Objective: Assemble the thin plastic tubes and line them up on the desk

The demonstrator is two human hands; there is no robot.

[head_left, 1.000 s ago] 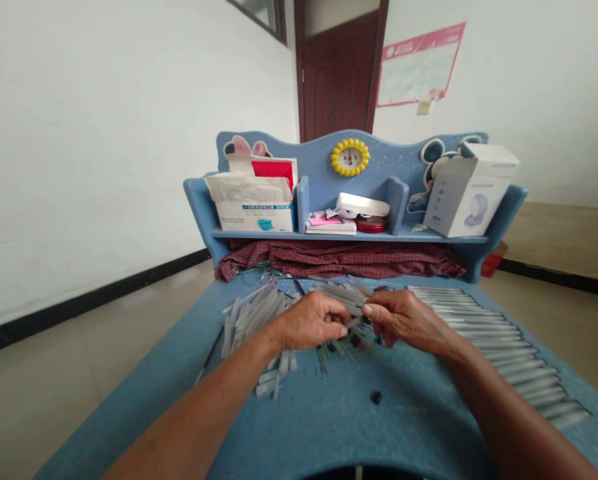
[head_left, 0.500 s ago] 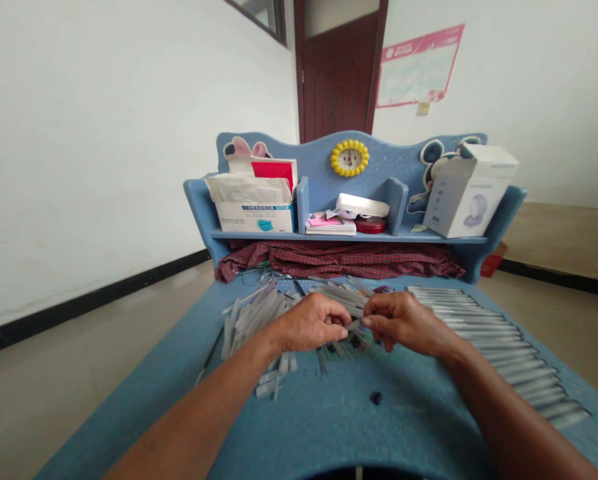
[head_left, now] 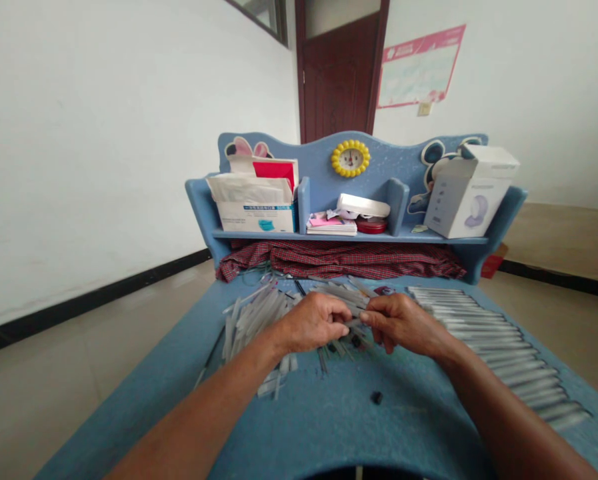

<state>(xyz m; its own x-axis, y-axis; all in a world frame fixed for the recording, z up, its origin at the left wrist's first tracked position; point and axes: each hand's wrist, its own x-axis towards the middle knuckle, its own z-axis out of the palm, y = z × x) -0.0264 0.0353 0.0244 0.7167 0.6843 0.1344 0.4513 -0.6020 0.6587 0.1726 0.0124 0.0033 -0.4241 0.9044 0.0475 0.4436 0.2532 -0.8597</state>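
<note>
My left hand (head_left: 319, 325) is closed in a pinch over the middle of the blue desk, thumb against forefinger. My right hand (head_left: 399, 323) pinches close beside it, the two sets of fingertips almost meeting. Whatever the fingers hold is too small and blurred to name. Translucent, tube-like strips (head_left: 259, 317) lie heaped by my left wrist, and more strips (head_left: 341, 293) sit behind the hands. Below the fingertips are thin dark-tipped sticks (head_left: 323, 360) and small black pieces (head_left: 356, 342). One black piece (head_left: 377, 397) lies apart, nearer the front edge.
Slim pen-like rods (head_left: 499, 347) lie in a row along the desk's right side. Checked cloth (head_left: 339, 259) is bunched under the shelf (head_left: 279, 235). On it stand a mask box (head_left: 256, 213), a white box (head_left: 471, 193) and papers (head_left: 331, 227); a yellow clock (head_left: 350, 158) is above.
My right hand has shifted slightly left and its fingertips have drawn in towards the left ones. My left hand has hardly moved.
</note>
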